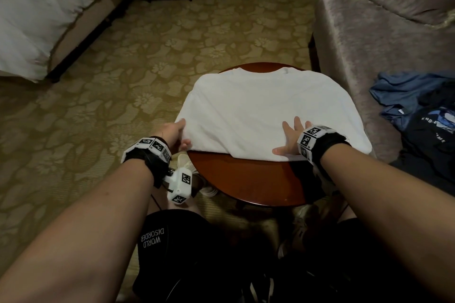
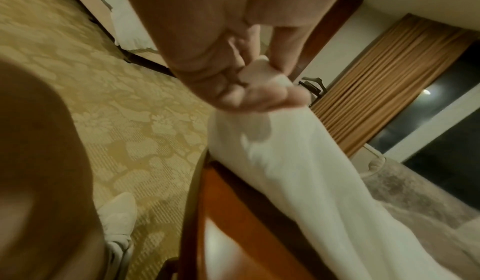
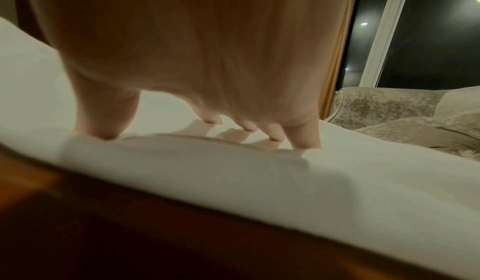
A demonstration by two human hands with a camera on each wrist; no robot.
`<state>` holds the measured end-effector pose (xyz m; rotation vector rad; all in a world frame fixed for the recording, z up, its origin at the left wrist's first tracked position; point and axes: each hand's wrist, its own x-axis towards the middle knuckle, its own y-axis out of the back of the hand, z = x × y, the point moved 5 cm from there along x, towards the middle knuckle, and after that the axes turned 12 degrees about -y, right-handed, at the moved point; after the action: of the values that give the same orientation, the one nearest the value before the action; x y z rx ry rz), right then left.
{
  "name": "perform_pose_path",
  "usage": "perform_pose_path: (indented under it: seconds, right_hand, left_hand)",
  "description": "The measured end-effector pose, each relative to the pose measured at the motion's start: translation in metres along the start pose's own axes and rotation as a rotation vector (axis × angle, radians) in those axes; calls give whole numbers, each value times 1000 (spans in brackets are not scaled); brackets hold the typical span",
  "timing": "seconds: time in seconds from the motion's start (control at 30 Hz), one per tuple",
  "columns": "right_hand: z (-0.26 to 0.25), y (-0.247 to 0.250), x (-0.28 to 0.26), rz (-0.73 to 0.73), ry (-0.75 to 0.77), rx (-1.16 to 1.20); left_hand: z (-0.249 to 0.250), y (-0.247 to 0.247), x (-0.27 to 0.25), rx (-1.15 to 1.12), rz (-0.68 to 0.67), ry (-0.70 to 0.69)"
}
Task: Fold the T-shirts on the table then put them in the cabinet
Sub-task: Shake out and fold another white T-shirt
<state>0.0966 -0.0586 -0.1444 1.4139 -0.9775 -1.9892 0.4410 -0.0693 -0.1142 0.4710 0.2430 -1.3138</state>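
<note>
Fingers, left hand point(image 1: 173, 133): curled, pinching the near left corner of the white T-shirt point(image 1: 266, 110) just off the counter edge.
White T-shirt: spread over the round wooden counter point(image 1: 248, 179), collar on the far side, sides hanging off.
Fingers, right hand point(image 1: 291, 139): spread flat, pressing the shirt's near edge.
Blue and dark T-shirts point(image 1: 418, 110): heaped unfolded on the grey sofa point(image 1: 369, 32) at right.
Progress: early by my judgement; folding barely begun, nothing stored, cabinet not in view.

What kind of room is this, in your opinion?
Probably a hotel room: a bed with white sheets, patterned carpet and an armchair beside a small round table.
</note>
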Motion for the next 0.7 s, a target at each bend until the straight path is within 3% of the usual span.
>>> perform_pose_path:
  seconds: [0.13, 0.23, 0.33, 0.47, 0.57, 0.7]
  right_hand:
    - [1, 0, 1, 0, 3, -4]
    - [1, 0, 1, -3, 8, -4]
    - [2, 0, 2, -14, 2, -6]
    - [6, -1, 6, 3, 14, 16]
    - [11, -5, 7, 15, 16, 70]
    - [11, 1, 3, -9, 9, 65]
  left_hand:
    - [-11, -10, -9, 331, -281, 71]
    - [-10, -5, -3, 516, -267, 20]
    - [-4, 1, -1, 928, -311, -49]
    - [-4, -2, 3, 1172, -336, -127]
    - [-4, -6, 2, 1245, -343, -143]
    - [-8, -8, 3, 1123, -380, -77]
